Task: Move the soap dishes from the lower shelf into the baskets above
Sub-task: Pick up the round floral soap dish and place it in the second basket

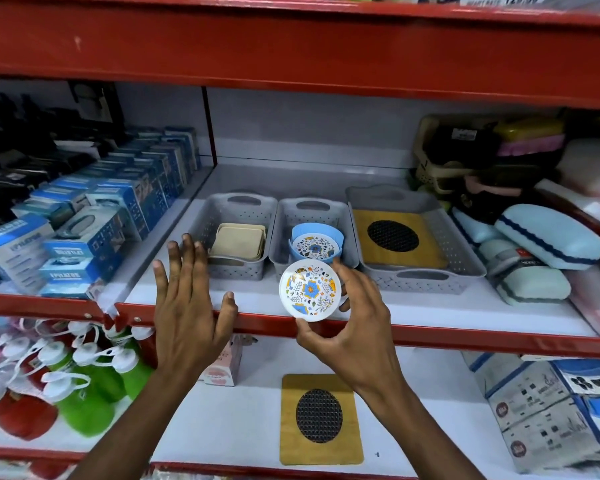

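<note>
At frame centre, the right hand [355, 318] grasps a floral soap dish [310, 290] before the middle basket [347, 233]; the left hand [187, 303] is released, fingers spread.

On the upper shelf [361, 313] you have three baskets side by side: the left basket [238, 233] holds a stack of square dishes [238, 242], the middle basket [314, 230] a round dish [314, 247], the right basket [416, 237] a flat board dish [394, 237]. Your right hand [354, 320] holds a round soap dish [310, 290] just before the middle basket. Another board dish [319, 417] lies on the lower shelf [222, 420] below.
</note>
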Motion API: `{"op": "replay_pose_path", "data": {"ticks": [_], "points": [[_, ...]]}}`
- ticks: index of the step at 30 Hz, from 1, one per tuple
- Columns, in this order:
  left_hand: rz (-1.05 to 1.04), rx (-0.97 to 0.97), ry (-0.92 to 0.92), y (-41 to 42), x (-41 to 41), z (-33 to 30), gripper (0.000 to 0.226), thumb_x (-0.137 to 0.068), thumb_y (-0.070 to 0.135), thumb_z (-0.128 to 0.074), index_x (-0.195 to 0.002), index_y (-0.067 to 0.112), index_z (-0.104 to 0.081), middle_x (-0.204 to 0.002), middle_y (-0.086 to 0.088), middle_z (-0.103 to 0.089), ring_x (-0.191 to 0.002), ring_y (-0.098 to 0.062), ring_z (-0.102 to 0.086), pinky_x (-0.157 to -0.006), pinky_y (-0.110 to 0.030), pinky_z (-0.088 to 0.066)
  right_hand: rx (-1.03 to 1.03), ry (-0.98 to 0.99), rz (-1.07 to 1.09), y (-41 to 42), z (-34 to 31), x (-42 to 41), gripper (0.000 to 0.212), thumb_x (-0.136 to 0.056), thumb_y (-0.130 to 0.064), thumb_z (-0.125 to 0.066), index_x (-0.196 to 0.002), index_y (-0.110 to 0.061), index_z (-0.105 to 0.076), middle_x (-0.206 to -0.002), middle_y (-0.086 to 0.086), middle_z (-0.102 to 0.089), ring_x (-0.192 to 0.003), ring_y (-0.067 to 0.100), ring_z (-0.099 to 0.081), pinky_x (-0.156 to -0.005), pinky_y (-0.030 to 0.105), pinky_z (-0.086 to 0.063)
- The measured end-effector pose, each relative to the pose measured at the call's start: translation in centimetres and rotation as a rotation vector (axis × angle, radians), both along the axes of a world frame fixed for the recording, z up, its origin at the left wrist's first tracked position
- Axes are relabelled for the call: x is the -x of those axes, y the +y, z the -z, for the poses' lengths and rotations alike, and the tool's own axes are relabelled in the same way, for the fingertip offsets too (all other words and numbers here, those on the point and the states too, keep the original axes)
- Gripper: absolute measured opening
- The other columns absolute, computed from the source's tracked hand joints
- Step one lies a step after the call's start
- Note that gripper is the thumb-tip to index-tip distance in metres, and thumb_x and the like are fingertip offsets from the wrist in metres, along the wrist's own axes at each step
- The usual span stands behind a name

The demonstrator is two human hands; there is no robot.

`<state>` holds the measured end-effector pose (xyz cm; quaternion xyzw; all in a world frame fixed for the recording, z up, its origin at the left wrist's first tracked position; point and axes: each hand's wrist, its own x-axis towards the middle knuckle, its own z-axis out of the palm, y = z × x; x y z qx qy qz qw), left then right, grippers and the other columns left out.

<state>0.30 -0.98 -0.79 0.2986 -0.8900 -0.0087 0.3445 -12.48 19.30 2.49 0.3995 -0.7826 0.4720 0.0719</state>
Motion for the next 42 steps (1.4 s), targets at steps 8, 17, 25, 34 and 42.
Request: {"op": "replay_pose_path", "data": {"ticks": [8,17,25,34,42], "points": [[-0.009,-0.006,-0.005,0.1,0.0,0.0,0.085,-0.086,0.042,-0.036,-0.156,0.002,-0.011,-0.168,-0.018,-0.008,-0.157,-0.029,0.0,-0.129,-0.05,0.0,-0.008,0.001,0.01,0.1,0.0,0.0,0.091,-0.066,-0.043,-0.083,-0.144,-0.021,-0.044,-0.137,-0.002,-0.051,-0.122,0.011,-0.05,-0.095,0.032,-0.054],[0.003,-0.013,-0.01,0.2,0.0,-0.1,0.084,-0.087,0.042,-0.034,-0.156,0.002,-0.011,-0.168,-0.018,-0.008,-0.157,-0.029,0.0,-0.128,-0.053,-0.003,-0.125,0.132,0.154,-2.0,-5.0,3.5,0.099,-0.06,-0.059,-0.074,-0.146,-0.021,-0.042,-0.128,-0.003,-0.064,-0.116,0.021,-0.051,-0.095,0.016,-0.039],[0.007,-0.014,-0.021,0.1,0.0,-0.2,0.085,-0.086,0.041,-0.036,-0.156,0.001,-0.01,-0.168,-0.017,-0.007,-0.157,-0.029,0.0,-0.129,-0.047,0.002,-0.484,0.003,0.177,-7.1,-6.5,8.2,0.09,-0.056,-0.058,-0.082,-0.126,-0.013,-0.048,-0.112,0.011,-0.066,-0.111,0.031,-0.056,-0.083,0.035,-0.053],[0.005,-0.025,-0.015,-0.1,0.0,-0.1,0.085,-0.085,0.042,-0.036,-0.156,0.002,-0.012,-0.168,-0.017,-0.009,-0.157,-0.028,-0.001,-0.129,-0.042,0.008,-0.664,-0.002,0.118,-7.6,-7.1,8.8,0.069,-0.073,-0.056,-0.075,-0.121,-0.013,-0.051,-0.117,0.011,-0.063,-0.106,0.03,-0.06,-0.072,0.033,-0.05],[0.013,-0.015,-0.002,0.0,-0.1,-0.1,0.086,-0.086,0.042,-0.036,-0.157,0.003,-0.007,-0.168,-0.016,-0.005,-0.157,-0.027,0.002,-0.129,-0.047,0.003,-0.587,0.081,0.087,-5.0,-6.6,7.5,0.089,-0.091,-0.055,-0.059,-0.156,-0.014,-0.015,-0.159,0.014,-0.035,-0.146,0.035,-0.029,-0.121,0.045,-0.025]]}}
